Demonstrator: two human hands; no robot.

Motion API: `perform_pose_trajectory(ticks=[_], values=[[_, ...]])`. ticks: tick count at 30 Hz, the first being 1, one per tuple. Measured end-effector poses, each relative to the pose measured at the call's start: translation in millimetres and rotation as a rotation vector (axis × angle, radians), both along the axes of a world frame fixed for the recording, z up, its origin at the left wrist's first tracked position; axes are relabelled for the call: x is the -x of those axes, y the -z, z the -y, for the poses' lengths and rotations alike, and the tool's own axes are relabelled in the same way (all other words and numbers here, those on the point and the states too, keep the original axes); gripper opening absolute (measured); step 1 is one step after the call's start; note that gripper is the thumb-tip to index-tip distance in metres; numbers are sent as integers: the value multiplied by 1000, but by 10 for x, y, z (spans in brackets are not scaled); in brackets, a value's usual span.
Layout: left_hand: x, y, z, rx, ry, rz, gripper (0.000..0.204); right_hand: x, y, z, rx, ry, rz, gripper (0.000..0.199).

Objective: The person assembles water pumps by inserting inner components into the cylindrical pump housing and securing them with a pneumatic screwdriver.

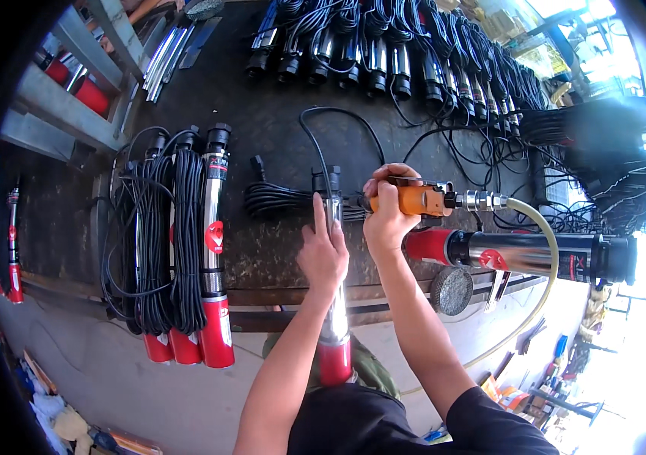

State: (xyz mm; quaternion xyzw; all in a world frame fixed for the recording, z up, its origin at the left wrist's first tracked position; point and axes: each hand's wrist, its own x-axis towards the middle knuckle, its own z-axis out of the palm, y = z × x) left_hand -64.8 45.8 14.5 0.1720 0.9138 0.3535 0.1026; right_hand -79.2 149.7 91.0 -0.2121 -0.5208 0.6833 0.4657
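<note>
Red emblems [214, 236] and dark labels [217, 167] are marking the slim cylinder [211, 199] on your left and the thick cylinder [533, 254] on your right.

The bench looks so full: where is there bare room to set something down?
Bare bench shows between the metal strips and the row of cable-wrapped cylinders, and below the cable coil, left of the left hand. It is crowded right of the orange tool, with black cables.
</note>
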Motion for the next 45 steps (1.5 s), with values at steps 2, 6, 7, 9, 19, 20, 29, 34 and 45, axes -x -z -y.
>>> perform_pose_trajectory(ticks=[2,6,7,9,19,20,29,34,45], values=[[7,-11,2,-3,-3,7,64,18,15,5,3,2,6,19],[10,-38,7,-18,-13,40,64,28,32,9,20,9,-3,19],[10,-29,6,-4,-8,20,64,35,28,17,30,20,-3,20],[11,-22,4,10,-4,-2,63,51,13,31,49,45,-4,22],[-13,-28,-55,-4,-33,15,61,8,103,26,-84,4,72,19],[-3,-11,-25,1,-39,-3,61,29,119,56,-101,-28,68,19],[-22,-16,-47,2,-19,10,61,-4,134,67,-59,10,97,16],[-14,-10,-25,46,-17,9,61,9,171,70,5,12,71,17],[4,-151,-58,65,-17,134,62,-28,103,101,-61,47,85,21]])
